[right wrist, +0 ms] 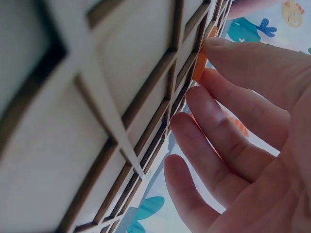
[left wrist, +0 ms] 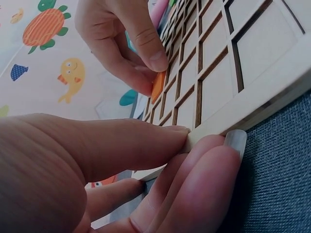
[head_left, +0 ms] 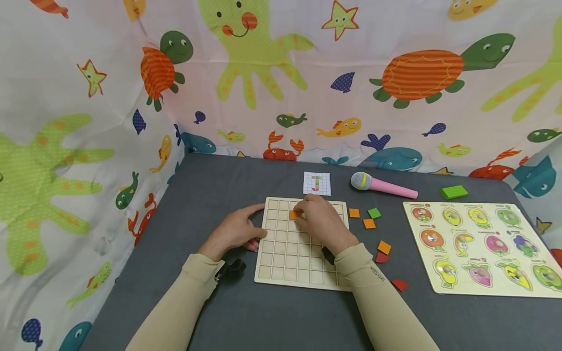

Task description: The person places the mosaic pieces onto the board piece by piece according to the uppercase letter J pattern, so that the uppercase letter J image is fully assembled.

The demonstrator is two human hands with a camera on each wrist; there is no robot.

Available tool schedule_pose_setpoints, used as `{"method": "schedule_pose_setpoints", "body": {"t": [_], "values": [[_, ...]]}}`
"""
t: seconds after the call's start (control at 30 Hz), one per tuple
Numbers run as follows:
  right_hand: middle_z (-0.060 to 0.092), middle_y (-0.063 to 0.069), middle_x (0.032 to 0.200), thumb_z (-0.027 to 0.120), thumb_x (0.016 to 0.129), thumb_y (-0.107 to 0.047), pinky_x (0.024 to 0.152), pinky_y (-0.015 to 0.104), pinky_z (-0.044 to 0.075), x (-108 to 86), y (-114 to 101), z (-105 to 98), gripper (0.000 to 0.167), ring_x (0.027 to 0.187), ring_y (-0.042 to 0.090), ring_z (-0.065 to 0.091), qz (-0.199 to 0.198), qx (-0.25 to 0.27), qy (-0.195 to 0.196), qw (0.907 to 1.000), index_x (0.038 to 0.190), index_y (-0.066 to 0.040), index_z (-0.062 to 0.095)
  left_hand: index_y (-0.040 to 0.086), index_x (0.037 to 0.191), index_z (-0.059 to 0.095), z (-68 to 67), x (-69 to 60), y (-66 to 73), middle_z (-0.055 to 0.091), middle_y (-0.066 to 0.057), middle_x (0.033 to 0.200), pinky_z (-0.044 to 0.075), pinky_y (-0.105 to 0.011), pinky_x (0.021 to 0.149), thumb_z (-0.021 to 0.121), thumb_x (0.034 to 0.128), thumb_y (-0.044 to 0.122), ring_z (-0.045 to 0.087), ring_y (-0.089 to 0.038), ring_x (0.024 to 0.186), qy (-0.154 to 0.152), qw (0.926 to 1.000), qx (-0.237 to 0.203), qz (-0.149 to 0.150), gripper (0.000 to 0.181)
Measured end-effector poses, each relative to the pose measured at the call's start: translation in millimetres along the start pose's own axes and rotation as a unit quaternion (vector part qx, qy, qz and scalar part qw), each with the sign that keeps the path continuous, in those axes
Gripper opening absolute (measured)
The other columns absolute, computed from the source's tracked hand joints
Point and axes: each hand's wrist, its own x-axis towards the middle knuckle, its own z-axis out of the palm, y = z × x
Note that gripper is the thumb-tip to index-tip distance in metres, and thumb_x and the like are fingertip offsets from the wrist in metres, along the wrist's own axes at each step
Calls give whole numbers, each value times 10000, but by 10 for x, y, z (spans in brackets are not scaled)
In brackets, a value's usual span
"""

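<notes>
A wooden grid board [head_left: 278, 247] lies on the dark table. My left hand [head_left: 232, 231] grips its left edge, thumb on top and fingers curled at the side, as the left wrist view [left wrist: 146, 165] shows. Between thumb and index finger, my right hand [head_left: 322, 222] pinches an orange square tile [head_left: 293, 215] at a cell in the board's upper part. In the right wrist view the orange tile [right wrist: 199, 65] stands tilted against the grid, and the other fingers of the right hand [right wrist: 243, 126] are spread beside it.
Behind the board lies a pattern card [head_left: 317, 184], with a pink microphone [head_left: 391, 187] to its right. Loose orange tiles [head_left: 369, 224], a green tile [head_left: 374, 213] and red pieces [head_left: 399, 284] lie right of the board. Farther right are a fruit puzzle board [head_left: 478, 258] and a green block [head_left: 454, 192].
</notes>
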Motion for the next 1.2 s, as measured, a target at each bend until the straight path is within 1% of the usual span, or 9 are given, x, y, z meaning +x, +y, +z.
{"method": "schedule_pose_setpoints", "body": {"t": [0.2,0.37,0.43,0.57,0.7,0.8,0.9,1.0,1.2], "values": [[749,74,1108,805,984,-187,918,431,630,-24,8,-33,224,1021,251,692,26,30,-17,10000,1184,-88,825,266,1657,452,17,9,3,729,-132,743,651,-326,567,835,917,143,730,-200,560,19,10000,42,-21,842],[756,112,1192,779,1004,-202,1001,500,611,-167,128,-208,276,1178,327,676,260,171,113,9994,1243,-66,804,269,1660,447,25,16,-20,725,-133,746,653,-328,572,832,914,131,731,-199,562,6,10000,0,-16,851],[750,124,1200,778,1003,-194,1010,522,605,-271,234,-282,289,1193,336,667,417,253,169,9987,1254,-51,795,265,1664,440,21,17,-33,721,-137,752,657,-335,578,829,912,127,733,-204,568,-30,10000,-41,-18,857],[727,137,1166,774,1005,-185,989,533,597,-521,498,-401,310,1120,320,666,729,263,199,9968,1279,-41,782,276,1664,436,-14,6,-50,712,-140,764,664,-341,592,823,911,123,739,-212,586,-39,9999,-100,-116,861],[713,146,1176,797,993,-208,998,567,589,-827,763,-503,343,1101,326,654,1101,187,99,9937,1303,-63,776,284,1664,433,-50,9,-58,710,-136,771,664,-338,595,825,915,135,744,-214,596,0,9999,-60,-160,859],[708,148,1210,810,981,-209,1010,584,587,-1085,935,-564,352,1134,339,649,1332,229,9,9908,1304,-75,775,279,1663,434,-55,16,-64,714,-134,768,663,-339,592,832,912,145,742,-209,587,-9,9999,-9,-155,861],[717,154,1222,826,966,-209,1001,594,589,-1322,1062,-610,364,1147,350,656,1432,271,-22,9893,1297,-68,774,275,1662,435,-47,23,-71,717,-139,767,663,-345,588,836,909,149,741,-208,579,-36,9999,11,-139,863],[730,153,1211,848,946,-205,989,606,595,-1495,1144,-641,373,1136,352,671,1436,250,-18,9893,1283,-61,778,282,1662,435,-35,38,-70,715,-141,778,664,-347,588,840,909,153,742,-211,584,-54,9999,-6,-130,864],[746,121,1162,856,938,-203,966,595,607,-1654,1227,-640,334,1088,322,679,1442,256,-52,9892,1240,-73,796,279,1659,438,2,59,-39,715,-144,791,667,-345,592,839,911,143,745,-213,598,-92,9999,-17,-70,859]]}}
